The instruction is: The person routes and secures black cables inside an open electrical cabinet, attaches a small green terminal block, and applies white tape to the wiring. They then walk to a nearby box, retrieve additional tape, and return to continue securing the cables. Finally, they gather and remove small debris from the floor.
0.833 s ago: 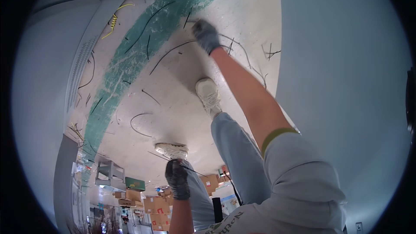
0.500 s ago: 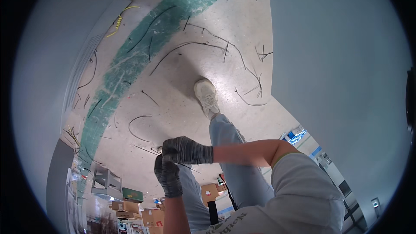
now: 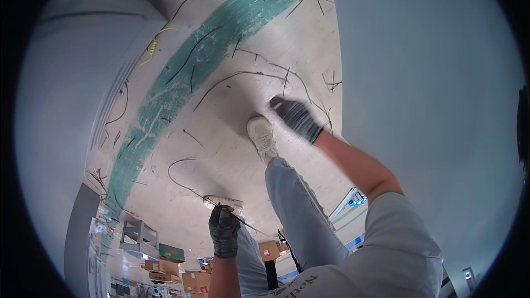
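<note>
My left hand (image 3: 224,232), in a dark grey glove, is closed in front of my left leg. From its fingers a thin black strip (image 3: 253,227), like a cable tie, runs out to the right. My right hand (image 3: 298,118), in a grey striped glove, is stretched forward above the floor beside my right shoe (image 3: 261,133). Motion smears its fingers, so I cannot make out whether it holds anything. Beyond it a long curved black strip (image 3: 237,72) lies on the floor.
Several more thin black strips are scattered over the pale floor (image 3: 221,143) and its worn green stripe (image 3: 149,111). A yellow coiled cord (image 3: 153,47) lies by the grey cabinet at left. A large grey panel (image 3: 425,88) rises at right. Cardboard boxes (image 3: 196,281) stand at the lower left.
My hands were together over my left leg. The right hand has moved away, forward and to the right, and the left hand has moved slightly right and down. My left shoe now shows.
</note>
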### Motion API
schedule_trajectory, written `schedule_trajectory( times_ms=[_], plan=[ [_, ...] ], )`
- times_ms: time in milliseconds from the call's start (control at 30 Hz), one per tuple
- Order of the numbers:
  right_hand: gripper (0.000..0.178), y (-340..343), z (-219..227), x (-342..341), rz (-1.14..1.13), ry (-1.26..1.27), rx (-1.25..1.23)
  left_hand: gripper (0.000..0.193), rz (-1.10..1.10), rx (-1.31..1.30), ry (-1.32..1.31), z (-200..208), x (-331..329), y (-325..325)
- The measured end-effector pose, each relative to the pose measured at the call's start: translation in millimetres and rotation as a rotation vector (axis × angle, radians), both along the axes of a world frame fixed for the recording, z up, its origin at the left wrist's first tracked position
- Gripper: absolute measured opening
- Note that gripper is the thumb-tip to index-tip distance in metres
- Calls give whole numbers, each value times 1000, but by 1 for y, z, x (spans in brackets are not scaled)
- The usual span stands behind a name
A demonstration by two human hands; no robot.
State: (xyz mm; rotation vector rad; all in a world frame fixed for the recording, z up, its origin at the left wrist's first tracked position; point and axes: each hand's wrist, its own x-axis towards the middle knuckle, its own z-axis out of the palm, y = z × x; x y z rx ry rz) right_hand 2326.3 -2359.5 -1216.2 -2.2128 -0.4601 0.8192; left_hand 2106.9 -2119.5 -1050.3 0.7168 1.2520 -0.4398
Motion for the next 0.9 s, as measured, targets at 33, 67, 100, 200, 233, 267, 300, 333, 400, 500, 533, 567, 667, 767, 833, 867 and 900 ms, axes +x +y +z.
schedule_trajectory(
  times_ms=[33, 67, 100, 200, 233, 267, 300, 333, 400, 500, 533, 567, 667, 767, 833, 867, 900],
  plan=[
    [16, -35, -10, 32, 8, -76, -210, 23, -6, -10, 8, -4, 3, -5],
    [18, -62, -14, 59, -10, -131, -369, 23, -14, -22, 17, -8, 7, -11],
    [19, -78, -12, 86, 32, -80, -588, 23, -23, -19, 27, -10, 11, -17],
    [18, -107, -22, 104, -195, -162, -471, 21, -76, 3, 60, -17, 25, -31],
    [19, -112, -26, 108, -206, -160, -447, 21, -107, 28, 75, -19, 28, -36],
    [19, -114, -30, 113, -242, -76, -445, 20, -137, 54, 89, -20, 31, -38],
    [20, -109, -24, 125, -275, 9, -441, 20, -139, 51, 98, -21, 36, -39],
    [20, -108, -23, 136, -308, 92, -440, 19, -141, 44, 105, -20, 43, -40],
    [21, -115, -65, 169, -401, -21, -414, 18, -142, 26, 121, -22, 47, -41],
    [27, -100, -106, 248, -488, -116, -422, 19, -186, 45, 149, -24, 56, -43],
    [30, -100, -126, 272, -544, -178, -408, 19, -191, 51, 136, -26, 57, -44],
    [30, -109, -150, 295, -600, -190, -414, 19, -228, 53, 137, -30, 56, -45],
    [33, -98, -183, 325, -607, -207, -558, 20, -281, 68, 180, -36, 52, -44],
    [36, -94, -203, 349, -530, -128, -748, 20, -235, 62, 227, -45, 38, -37],
    [36, -79, -203, 352, -467, -84, -845, 20, -219, 86, 276, -50, 22, -30],
    [36, -69, -203, 349, -517, -99, -858, 20, -210, 93, 298, -53, 14, -27],
    [36, -71, -207, 348, -536, -126, -788, 20, -176, 88, 299, -58, 5, -25]
  ],
)
